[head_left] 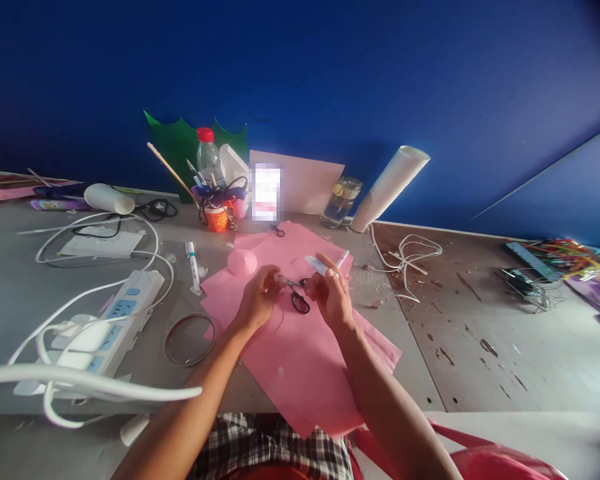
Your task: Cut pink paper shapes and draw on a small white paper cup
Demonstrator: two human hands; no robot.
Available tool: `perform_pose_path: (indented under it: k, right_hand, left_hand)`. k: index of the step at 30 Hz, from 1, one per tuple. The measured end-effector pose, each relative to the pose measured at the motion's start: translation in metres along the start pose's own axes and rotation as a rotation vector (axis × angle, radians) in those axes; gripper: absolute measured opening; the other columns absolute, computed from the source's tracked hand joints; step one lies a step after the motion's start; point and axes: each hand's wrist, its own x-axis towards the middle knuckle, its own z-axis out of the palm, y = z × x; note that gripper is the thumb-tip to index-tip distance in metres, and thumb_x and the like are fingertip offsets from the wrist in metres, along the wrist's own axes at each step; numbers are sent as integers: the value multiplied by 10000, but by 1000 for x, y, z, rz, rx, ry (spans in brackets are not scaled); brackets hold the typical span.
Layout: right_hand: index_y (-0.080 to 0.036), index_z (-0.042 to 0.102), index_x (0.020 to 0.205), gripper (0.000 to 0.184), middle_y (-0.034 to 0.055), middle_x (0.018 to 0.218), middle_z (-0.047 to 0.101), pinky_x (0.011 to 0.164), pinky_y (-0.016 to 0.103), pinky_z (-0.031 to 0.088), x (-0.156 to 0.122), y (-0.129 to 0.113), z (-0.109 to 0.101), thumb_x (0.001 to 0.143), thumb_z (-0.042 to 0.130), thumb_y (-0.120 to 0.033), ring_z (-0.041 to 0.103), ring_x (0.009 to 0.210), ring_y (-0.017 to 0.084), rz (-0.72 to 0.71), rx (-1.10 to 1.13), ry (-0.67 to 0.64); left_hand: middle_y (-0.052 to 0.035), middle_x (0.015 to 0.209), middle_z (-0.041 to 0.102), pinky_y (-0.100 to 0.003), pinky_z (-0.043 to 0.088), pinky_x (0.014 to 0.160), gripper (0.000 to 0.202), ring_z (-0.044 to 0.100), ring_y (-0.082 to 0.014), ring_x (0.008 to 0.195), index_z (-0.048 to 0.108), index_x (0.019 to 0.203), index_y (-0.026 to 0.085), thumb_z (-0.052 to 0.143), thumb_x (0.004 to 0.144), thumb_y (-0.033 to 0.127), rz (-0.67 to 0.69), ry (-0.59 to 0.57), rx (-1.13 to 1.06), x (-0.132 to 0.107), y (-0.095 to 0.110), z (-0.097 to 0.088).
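Observation:
My left hand point(258, 298) is curled above a sheet of pink paper point(300, 353), pinching a small pale cap-like piece I cannot name. My right hand point(331, 293) grips a small white and blue tube point(325, 265) whose end points left and away. Between both hands a pair of small black-handled scissors point(298, 298) lies on the paper. A pink dome-shaped piece point(242, 261) sits on the paper's far left corner.
A white power strip point(120, 320) with white cables lies at left, a wire ring point(189, 339) beside it, a white marker point(193, 264) beyond. A pen cup point(217, 212), bottle point(208, 155), jar point(341, 201) and stacked paper cups point(390, 187) line the blue wall. Loose wire point(410, 253) lies right.

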Motion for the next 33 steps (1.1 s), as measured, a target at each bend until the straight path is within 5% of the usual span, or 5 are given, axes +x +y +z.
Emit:
perform_pose_path:
  k: [6, 13, 24, 33]
  right_hand:
    - [-183, 674, 1071, 587, -108, 353, 343, 538, 320, 357, 3, -9, 0, 851, 495, -698, 297, 395, 132, 113, 153, 10]
    - [-173, 690, 997, 534, -114, 332, 327, 516, 295, 303, 1, -7, -1, 844, 525, -658, 228, 387, 119, 161, 195, -100]
    - [-216, 682, 1017, 427, -97, 384, 355, 529, 308, 353, 3, -12, -3, 838, 543, -578, 278, 416, 133, 145, 184, -115]
    - [-236, 668, 1170, 457, -40, 573, 462, 592, 350, 457, 3, -12, 1, 859, 546, -548, 371, 498, 150, 240, 237, -83]
  left_hand:
    - [-14, 908, 676, -319, 513, 805, 325, 668, -163, 819, 601, 968, 198, 784, 737, 334, -75, -74, -289, -1, 10, 3]
    - [-6, 838, 688, -324, 528, 776, 378, 691, -178, 790, 597, 936, 192, 822, 696, 378, -137, -100, -366, -1, 22, 2]
    - [-5, 891, 683, -325, 524, 799, 357, 686, -163, 792, 628, 944, 182, 834, 697, 337, -119, -80, -382, 0, 20, 1]
    - [8, 833, 658, -286, 532, 684, 346, 654, -120, 665, 625, 932, 173, 830, 671, 273, -294, -119, -650, -2, 29, -3]
